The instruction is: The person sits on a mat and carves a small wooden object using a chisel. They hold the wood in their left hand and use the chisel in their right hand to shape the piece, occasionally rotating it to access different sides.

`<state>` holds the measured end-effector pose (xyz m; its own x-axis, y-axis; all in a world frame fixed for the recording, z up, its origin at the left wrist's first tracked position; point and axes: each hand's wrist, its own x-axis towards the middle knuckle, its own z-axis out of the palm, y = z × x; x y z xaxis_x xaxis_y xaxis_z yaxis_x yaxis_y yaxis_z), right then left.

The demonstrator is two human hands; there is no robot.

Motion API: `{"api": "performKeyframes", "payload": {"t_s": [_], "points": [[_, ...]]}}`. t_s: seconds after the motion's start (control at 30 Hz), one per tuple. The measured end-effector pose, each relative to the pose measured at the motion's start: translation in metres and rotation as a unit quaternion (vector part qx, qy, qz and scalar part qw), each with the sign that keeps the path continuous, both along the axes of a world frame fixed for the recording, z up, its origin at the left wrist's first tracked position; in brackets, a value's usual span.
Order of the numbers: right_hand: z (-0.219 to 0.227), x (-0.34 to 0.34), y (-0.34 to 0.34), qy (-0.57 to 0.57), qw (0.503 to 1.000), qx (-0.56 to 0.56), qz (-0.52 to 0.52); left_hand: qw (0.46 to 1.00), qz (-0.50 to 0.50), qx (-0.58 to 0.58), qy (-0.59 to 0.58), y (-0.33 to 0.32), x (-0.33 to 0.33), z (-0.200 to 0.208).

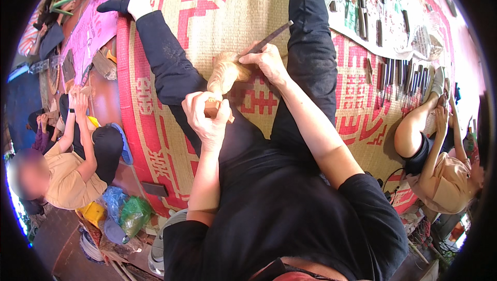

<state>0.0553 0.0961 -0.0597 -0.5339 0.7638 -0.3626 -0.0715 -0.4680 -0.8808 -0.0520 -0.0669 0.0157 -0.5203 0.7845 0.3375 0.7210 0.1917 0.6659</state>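
We saw the carved wooden piece above the woven mat, between two dark trouser legs. The left grip was closed around its squared lower end, while the right grip was curled around a slim dark carving tool beside its upper end. We could not tell whether the tool's lower end touched the wood; its other end slanted up toward the right leg.

We found bare matting beyond the piece, between the legs, and another open strip between the right leg and a row of dark carving tools. The mat's left edge, bordered in red, met a reddish-brown floor. At upper right, we saw more tools laid out on a pale sheet, whose near edge slanted across the mat.

At lower left, beyond that border, we noticed a green plastic bag beside a blue plastic bag; we could not make out their contents.

We saw wavy, rounded ridges along the pale wood, and a blockier shape where the left fingers wrapped it. The mat showed coarse straw-coloured weaving with angular red figures. One person sat to the left, another to the right.
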Motion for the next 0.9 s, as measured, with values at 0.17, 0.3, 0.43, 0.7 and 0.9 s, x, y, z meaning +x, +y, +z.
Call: {"api": "performKeyframes", "payload": {"t_s": [0.17, 0.3, 0.43, 0.7, 0.9], "points": [[-0.027, -0.003, 0.016, 0.025, 0.989, -0.052, -0.133, 1.0, 0.005, 0.0, -0.018, -0.001, -0.007, -0.001], [-0.002, 0.002, 0.01, 0.016, 1.0, -0.02, -0.012, 1.0, 0.005, -0.003, -0.028, -0.003, -0.008, 0.0], [-0.004, -0.001, 0.001, 0.021, 0.999, -0.025, 0.033, 0.999, 0.013, -0.006, -0.037, -0.001, -0.008, 0.002], [-0.027, 0.001, 0.022, 0.021, 0.988, -0.111, -0.106, 1.0, 0.005, -0.003, -0.02, 0.002, -0.008, 0.003], [-0.013, -0.005, 0.006, 0.044, 0.998, -0.037, 0.01, 0.999, 0.021, -0.001, -0.041, 0.004, -0.007, 0.004]]}}
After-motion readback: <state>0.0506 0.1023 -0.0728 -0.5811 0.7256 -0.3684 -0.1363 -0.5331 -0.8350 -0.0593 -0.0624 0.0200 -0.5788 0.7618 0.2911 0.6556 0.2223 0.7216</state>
